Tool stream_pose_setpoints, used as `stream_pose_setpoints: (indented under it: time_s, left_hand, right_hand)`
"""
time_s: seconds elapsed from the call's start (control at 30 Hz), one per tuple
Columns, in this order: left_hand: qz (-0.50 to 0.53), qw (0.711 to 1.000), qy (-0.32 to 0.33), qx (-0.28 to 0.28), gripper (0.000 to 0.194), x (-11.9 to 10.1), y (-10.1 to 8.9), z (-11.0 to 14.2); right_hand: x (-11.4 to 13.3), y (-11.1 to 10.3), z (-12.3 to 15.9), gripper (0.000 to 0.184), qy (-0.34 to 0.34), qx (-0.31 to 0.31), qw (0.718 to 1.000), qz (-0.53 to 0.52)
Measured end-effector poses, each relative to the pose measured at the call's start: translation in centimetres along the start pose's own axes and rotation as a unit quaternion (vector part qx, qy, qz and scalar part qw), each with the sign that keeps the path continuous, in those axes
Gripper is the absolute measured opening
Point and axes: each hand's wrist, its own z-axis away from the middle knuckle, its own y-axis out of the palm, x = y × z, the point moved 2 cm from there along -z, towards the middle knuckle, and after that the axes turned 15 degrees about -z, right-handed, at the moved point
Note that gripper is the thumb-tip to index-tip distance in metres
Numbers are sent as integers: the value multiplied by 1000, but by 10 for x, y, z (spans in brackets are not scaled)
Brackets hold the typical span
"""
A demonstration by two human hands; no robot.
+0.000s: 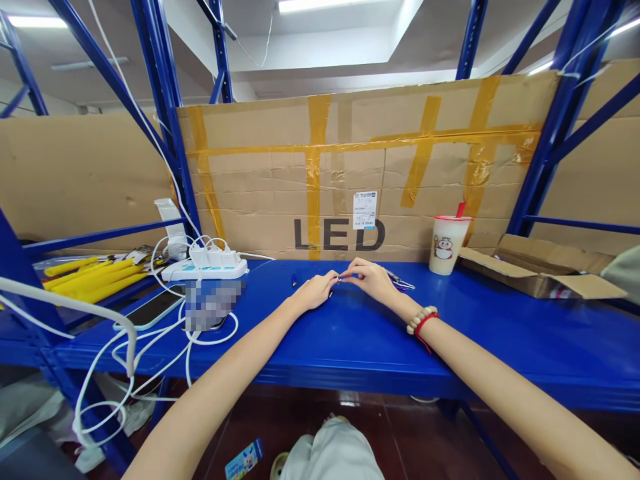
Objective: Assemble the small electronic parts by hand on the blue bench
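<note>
My left hand (316,291) and my right hand (369,277) meet over the blue shelf top, fingertips pinched together. Between them is a small dark piece with a shiny end, mostly covered by the fingers; its kind cannot be made out. A short dark blue piece (294,281), like a pen cap or pen part, stands just left of my left hand. Several thin pen-like items (401,281) lie behind my right hand, partly hidden by it. A beaded bracelet and a red cord circle my right wrist.
On the left are a white power strip (205,269) with plugs, tangled white cables, a phone (153,309) and yellow-handled tools (95,277). A drink cup (449,247) with a red straw and an open cardboard box (540,270) stand right. A taped cardboard sheet (260,183) rises behind.
</note>
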Motion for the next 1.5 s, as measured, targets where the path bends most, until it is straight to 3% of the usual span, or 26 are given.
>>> stream_pose_setpoints:
  time_s: [0.2, 0.6, 0.8, 0.97, 1.2, 1.5]
  left_hand:
    - [-6, 1000, 5, -4, 31, -2, -1, 1]
    - [112, 992, 46, -34, 33, 1, 7, -2]
    - [156, 986, 29, -42, 31, -2, 8, -4]
    - [150, 986, 34, -61, 30, -3, 8, -4]
    - [76, 989, 58, -111, 26, -4, 3, -2]
    - [29, 986, 72, -148, 25, -4, 4, -1]
  right_hand:
    - [-2, 1, 0, 19, -10, 3, 1000, 17]
    - [-8, -2, -2, 18, 15, -6, 1000, -18]
    - [-12, -8, -3, 22, 26, -8, 999, -37]
    - [-12, -9, -3, 22, 40, -6, 996, -78]
    - [-16, -4, -2, 33, 81, -34, 973, -214]
    - [-13, -4, -1, 32, 94, -49, 953, -283]
